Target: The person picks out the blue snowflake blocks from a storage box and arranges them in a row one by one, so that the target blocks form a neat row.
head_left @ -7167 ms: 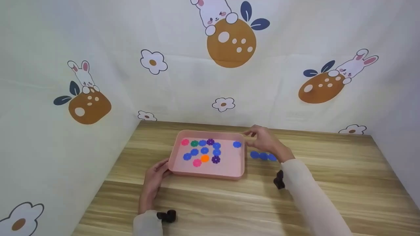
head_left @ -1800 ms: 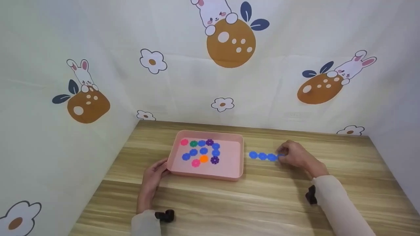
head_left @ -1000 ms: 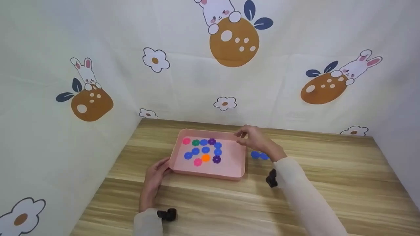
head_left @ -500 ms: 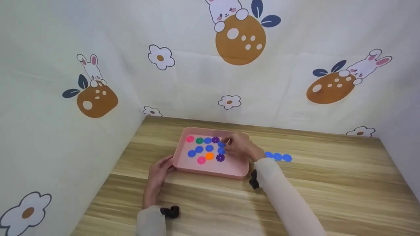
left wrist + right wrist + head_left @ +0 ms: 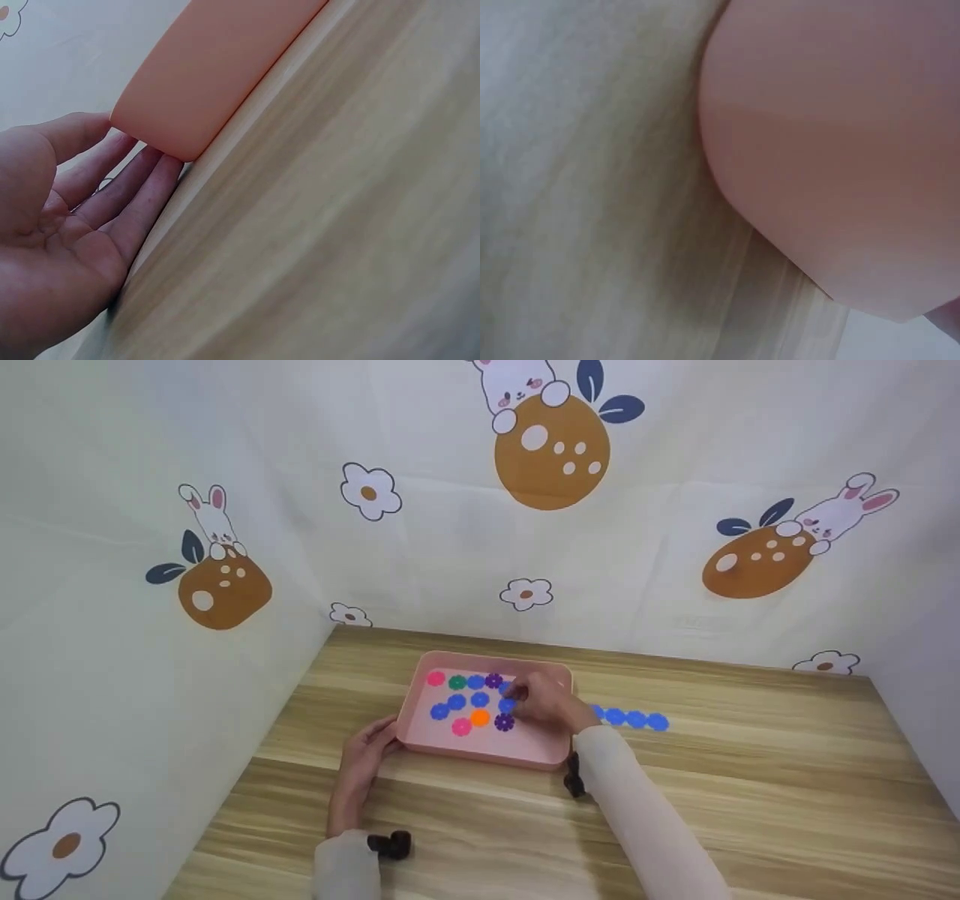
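A pink tray [image 5: 480,756] holds several flower-shaped plastic discs: blue, purple, green, pink and one orange disc [image 5: 479,718]. My right hand [image 5: 544,701] reaches in over the tray's right side, its curled thumb and index finger pinching at a blue disc [image 5: 507,706] and partly covering the pieces there. A purple disc [image 5: 505,722] lies just below these fingertips. My left hand [image 5: 367,750] is at the tray's front left corner; in the left wrist view its thumb touches the rim and its extended fingers rest against the wall. Only the tray's outside [image 5: 832,150] shows in the right wrist view.
To the right of the tray, several blue discs [image 5: 636,719] lie in a row on the wooden table [image 5: 480,817], the nearest partly behind my right wrist. A pale patterned cloth [image 5: 420,555] encloses the table at the back and sides.
The blue disc at the tray's right side is gone, and the table row has grown at its right end. My right hand has moved from there back into the tray. My left hand stays put.
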The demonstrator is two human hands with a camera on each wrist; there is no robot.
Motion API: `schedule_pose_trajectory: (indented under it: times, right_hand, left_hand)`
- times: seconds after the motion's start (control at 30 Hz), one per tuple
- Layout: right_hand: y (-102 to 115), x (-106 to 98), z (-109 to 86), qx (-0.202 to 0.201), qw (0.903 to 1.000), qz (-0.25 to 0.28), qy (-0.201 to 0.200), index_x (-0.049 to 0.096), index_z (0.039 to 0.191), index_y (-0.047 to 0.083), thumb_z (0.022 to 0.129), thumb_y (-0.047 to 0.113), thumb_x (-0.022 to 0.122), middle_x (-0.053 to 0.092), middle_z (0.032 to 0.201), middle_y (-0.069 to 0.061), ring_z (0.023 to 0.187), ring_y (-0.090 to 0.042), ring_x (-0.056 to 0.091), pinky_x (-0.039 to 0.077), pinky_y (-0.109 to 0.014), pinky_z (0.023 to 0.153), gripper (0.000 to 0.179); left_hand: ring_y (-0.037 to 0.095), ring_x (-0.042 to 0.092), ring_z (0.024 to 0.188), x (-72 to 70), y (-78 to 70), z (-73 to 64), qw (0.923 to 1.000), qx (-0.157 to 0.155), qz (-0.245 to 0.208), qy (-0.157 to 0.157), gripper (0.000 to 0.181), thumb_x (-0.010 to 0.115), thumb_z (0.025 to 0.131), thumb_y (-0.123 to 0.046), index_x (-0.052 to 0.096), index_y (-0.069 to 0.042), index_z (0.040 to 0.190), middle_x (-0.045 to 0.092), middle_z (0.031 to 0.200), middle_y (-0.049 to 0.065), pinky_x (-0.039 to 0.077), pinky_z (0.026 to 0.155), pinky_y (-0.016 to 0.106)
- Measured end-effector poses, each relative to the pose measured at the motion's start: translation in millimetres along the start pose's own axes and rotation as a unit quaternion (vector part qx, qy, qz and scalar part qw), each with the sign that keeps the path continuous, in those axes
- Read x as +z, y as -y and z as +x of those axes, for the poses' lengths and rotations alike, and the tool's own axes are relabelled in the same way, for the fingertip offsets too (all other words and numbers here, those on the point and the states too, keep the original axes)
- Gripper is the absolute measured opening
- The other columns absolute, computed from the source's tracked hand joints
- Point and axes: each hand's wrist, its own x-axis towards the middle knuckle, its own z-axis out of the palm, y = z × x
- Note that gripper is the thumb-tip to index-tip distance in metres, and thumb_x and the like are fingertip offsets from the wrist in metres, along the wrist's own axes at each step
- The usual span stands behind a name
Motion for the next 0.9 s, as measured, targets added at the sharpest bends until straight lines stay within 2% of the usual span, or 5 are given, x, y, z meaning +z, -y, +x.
schedule_pose_trajectory:
  times: [0.2, 0.47, 0.7, 0.9]
  right_hand:
    - [1, 2, -1.4, 0.017, 0.9995, 0.026, -0.002, 0.075, 0.116, 0.01, 0.088, 0.012, 0.078, 0.074, 0.109, -0.004, 0.097, -0.02, 0.064, 0.059, -0.038, 0.1, 0.028]
    - [5, 4, -3.9, 0.046, 0.9981, 0.041, 0.002, 0.074, 0.114, 0.012, 0.088, 0.016, 0.078, 0.072, 0.105, -0.003, 0.095, -0.019, 0.064, 0.061, -0.037, 0.097, 0.027]
    - [8, 8, -3.5, 0.075, 0.996, 0.048, -0.014, 0.074, 0.114, 0.013, 0.087, 0.017, 0.079, 0.07, 0.105, -0.003, 0.096, -0.02, 0.063, 0.06, -0.038, 0.098, 0.028]
    - [8, 12, -3.0, 0.064, 0.9963, 0.049, -0.028, 0.074, 0.115, 0.01, 0.086, 0.014, 0.08, 0.072, 0.106, -0.006, 0.097, -0.021, 0.064, 0.061, -0.038, 0.097, 0.03]
  left_hand:
    - [0.017, 0.07, 0.109, 1.1, 0.3, 1.4, 0.9997, -0.012, 0.019, -0.006, 0.034, 0.061, 0.1, -0.01, 0.061, 0.008, 0.13, 0.063, 0.133, 0.026, 0.061, 0.091, 0.024]
    - [0.027, 0.066, 0.118, 0.2, -0.9, -0.1, 0.9986, -0.024, 0.045, -0.008, 0.036, 0.06, 0.101, -0.015, 0.062, 0.004, 0.131, 0.061, 0.137, 0.024, 0.06, 0.098, 0.03]
    - [0.02, 0.069, 0.11, 1.1, -1.2, 0.4, 0.9992, -0.013, 0.036, -0.009, 0.035, 0.062, 0.1, -0.013, 0.063, 0.006, 0.129, 0.064, 0.132, 0.025, 0.061, 0.092, 0.026]
    - [0.014, 0.071, 0.104, 0.7, -0.8, -0.3, 0.9999, -0.009, 0.012, -0.006, 0.036, 0.063, 0.099, -0.009, 0.061, 0.009, 0.129, 0.064, 0.131, 0.026, 0.061, 0.09, 0.023]
